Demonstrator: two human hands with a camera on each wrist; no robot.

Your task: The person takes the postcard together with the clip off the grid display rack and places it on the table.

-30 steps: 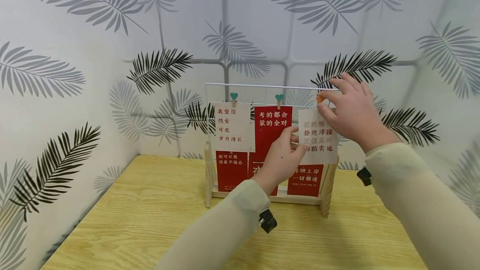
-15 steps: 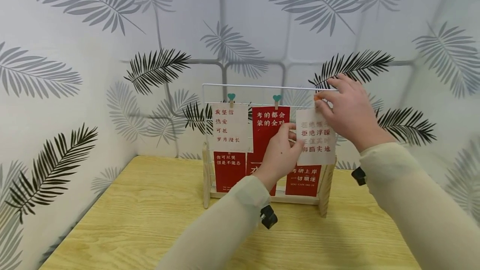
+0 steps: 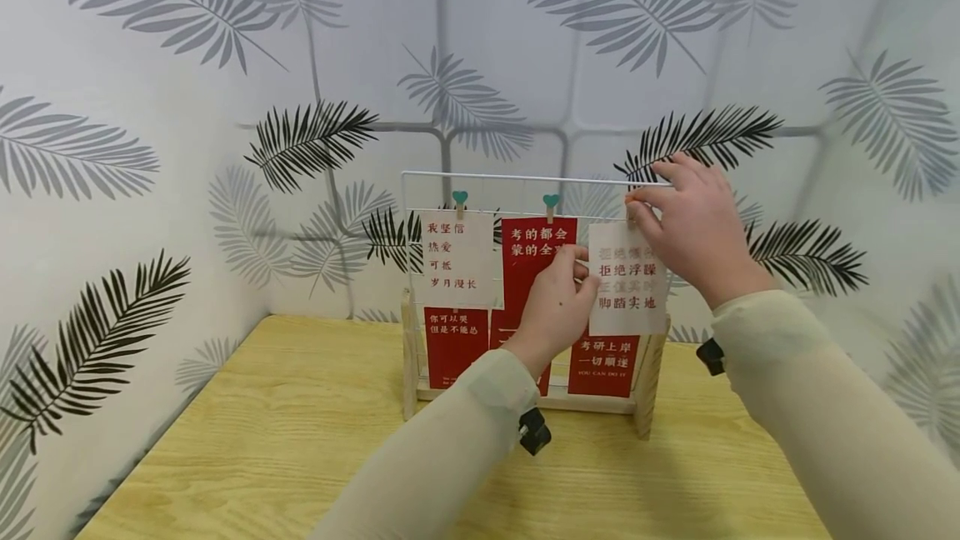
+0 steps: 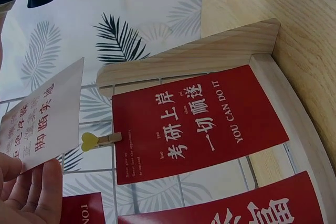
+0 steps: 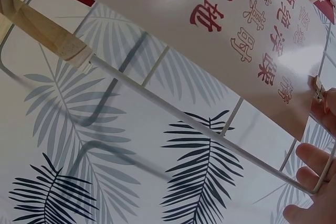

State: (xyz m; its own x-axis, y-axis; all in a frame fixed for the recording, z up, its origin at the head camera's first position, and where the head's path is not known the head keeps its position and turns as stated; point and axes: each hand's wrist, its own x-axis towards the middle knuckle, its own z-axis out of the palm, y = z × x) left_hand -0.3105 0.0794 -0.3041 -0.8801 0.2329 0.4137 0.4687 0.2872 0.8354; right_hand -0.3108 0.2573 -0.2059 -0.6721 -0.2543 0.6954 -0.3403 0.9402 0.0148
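My left hand (image 3: 558,302) pinches the left edge of a white card (image 3: 626,319) with red lettering. In the left wrist view, thumb and fingers of that hand (image 4: 39,192) lie on either side of the card (image 4: 58,114). At the card's top, my right hand (image 3: 697,227) pinches a small clothespin with an orange head (image 3: 631,199), close to the rack's wire. The right wrist view shows its wooden part (image 5: 317,86) at the card's edge. Behind both hands stands a white wire grid rack (image 3: 480,176) on wooden feet. The card's lower edge tilts away from the grid.
A white card (image 3: 461,261) and a tall red card (image 3: 521,273) hang from clothespins with green hearts (image 3: 551,202). Lower down are red cards (image 3: 457,357), one held by a yellow-heart clothespin (image 4: 94,141). The rack stands on a wood-grain table (image 3: 262,440) before a leaf-patterned wall.
The head view has shifted slightly. Both hands keep their holds on the white card and clothespin; the right fingers now cover more of the orange head.
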